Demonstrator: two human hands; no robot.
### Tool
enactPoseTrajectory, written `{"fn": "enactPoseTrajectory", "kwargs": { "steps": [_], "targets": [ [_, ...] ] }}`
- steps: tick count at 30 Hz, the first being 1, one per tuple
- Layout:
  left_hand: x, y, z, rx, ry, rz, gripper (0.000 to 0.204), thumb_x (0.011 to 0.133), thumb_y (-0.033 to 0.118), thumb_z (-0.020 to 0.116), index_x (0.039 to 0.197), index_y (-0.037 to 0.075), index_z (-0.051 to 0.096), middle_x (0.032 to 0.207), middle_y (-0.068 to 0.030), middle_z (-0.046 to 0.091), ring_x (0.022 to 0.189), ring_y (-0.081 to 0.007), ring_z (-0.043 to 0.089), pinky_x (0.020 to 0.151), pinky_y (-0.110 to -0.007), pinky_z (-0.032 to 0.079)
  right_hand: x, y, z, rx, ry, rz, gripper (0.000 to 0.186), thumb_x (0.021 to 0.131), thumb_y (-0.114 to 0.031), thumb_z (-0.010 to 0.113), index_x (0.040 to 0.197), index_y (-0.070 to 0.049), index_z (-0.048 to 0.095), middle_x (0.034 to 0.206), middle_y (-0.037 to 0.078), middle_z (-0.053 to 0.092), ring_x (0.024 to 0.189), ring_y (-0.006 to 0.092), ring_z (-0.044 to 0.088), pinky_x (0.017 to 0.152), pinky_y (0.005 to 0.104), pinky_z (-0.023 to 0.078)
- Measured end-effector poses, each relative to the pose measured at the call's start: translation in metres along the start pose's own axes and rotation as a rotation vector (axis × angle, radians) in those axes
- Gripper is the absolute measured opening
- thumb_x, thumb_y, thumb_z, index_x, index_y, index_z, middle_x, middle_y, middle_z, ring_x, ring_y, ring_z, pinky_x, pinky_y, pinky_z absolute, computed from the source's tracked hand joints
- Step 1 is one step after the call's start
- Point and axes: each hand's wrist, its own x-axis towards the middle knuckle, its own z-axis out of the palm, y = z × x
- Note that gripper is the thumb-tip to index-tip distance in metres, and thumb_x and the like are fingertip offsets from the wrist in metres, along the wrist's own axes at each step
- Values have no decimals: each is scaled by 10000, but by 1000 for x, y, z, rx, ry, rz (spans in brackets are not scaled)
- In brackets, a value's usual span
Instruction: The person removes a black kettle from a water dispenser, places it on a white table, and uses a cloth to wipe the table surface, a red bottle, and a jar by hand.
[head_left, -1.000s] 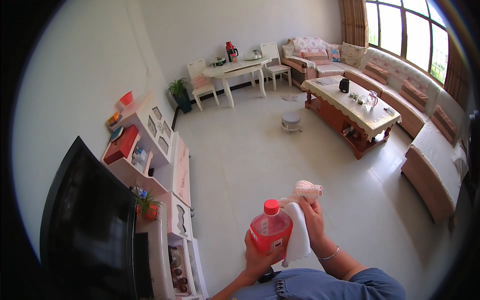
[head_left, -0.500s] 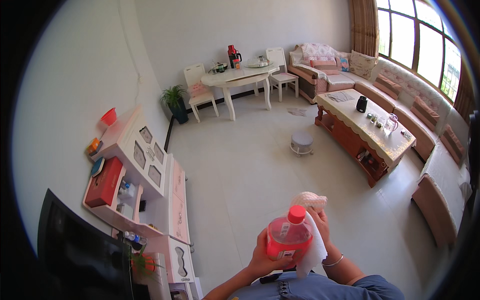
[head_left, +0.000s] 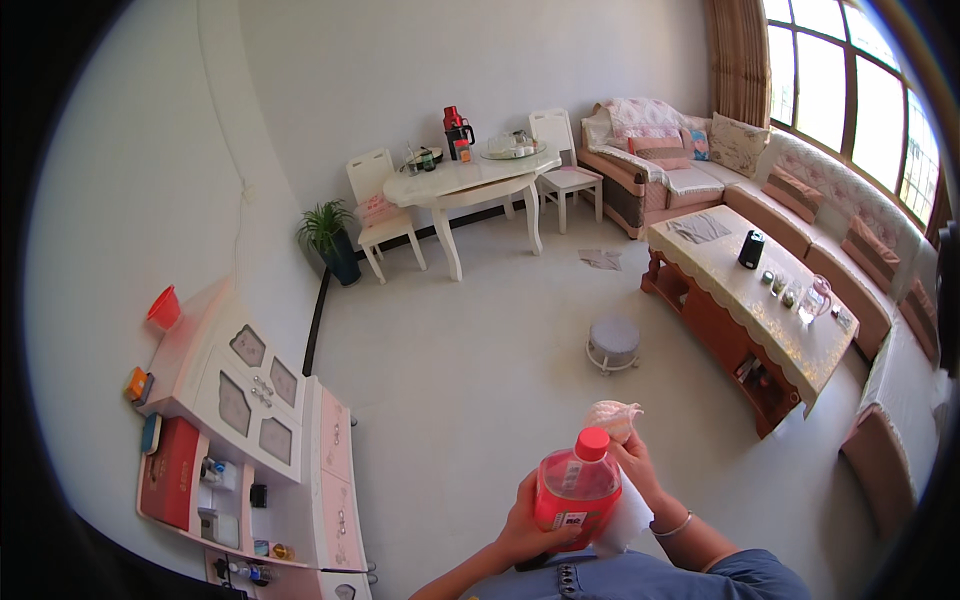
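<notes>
Low at the center, my left hand (head_left: 522, 525) is closed around a clear bottle of red liquid (head_left: 574, 510) with a red cap and a label. Just right of it, my right hand (head_left: 640, 462) grips a pink-and-white textured cloth (head_left: 612, 415). A white cloth (head_left: 627, 525) hangs from that hand beside the bottle, partly hidden behind it. A bracelet is on my right wrist.
Ahead are a round stool (head_left: 613, 341), a long coffee table (head_left: 720, 268) with small items, and a white dining table (head_left: 462, 183) between chairs. A curved sofa (head_left: 702, 182) lines the window side. A pink-and-white cabinet (head_left: 290, 410) stands left; a potted plant (head_left: 338, 250) is behind it.
The view has moved forward past the television, which has mostly left the frame; the stool and coffee table appear nearer. Both hands still hold the bottle and cloths.
</notes>
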Motion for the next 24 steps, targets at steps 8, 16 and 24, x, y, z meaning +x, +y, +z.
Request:
{"fn": "enactPoseTrajectory", "kwargs": {
  "steps": [8, 16, 24],
  "targets": [
    [136, -36, -59, 20, 34, -23, 940, 632, 243, 771, 1311, 41, 155, 1259, -140, 351, 1184, -237, 360, 964, -368, 334, 148, 37, -2, -27, -2, 94, 292, 852, -63, 519, 1135, -33, 451, 1000, 22, 538, 905, 91, 512, 778, 232, 435],
    [294, -40, -144, -75, 54, -47, 923, 646, 272, 759, 1308, 29, 163, 1253, -142, 367, 1164, -229, 384, 953, -365, 345, 316, 60, 26, 167, 88, 271, 291, 850, -55, 511, 1135, -41, 449, 993, 41, 553, 875, 100, 540, 730, 236, 463],
    [452, -43, -204, 10, -142, -25, 911, 640, 306, 757, 1299, 20, 197, 1239, -163, 383, 1153, -251, 401, 955, -363, 342, 457, 95, -14, 112, 136, 133, 316, 852, -64, 523, 1156, -25, 448, 1039, 44, 560, 912, 102, 538, 780, 236, 450]
  ]
}}
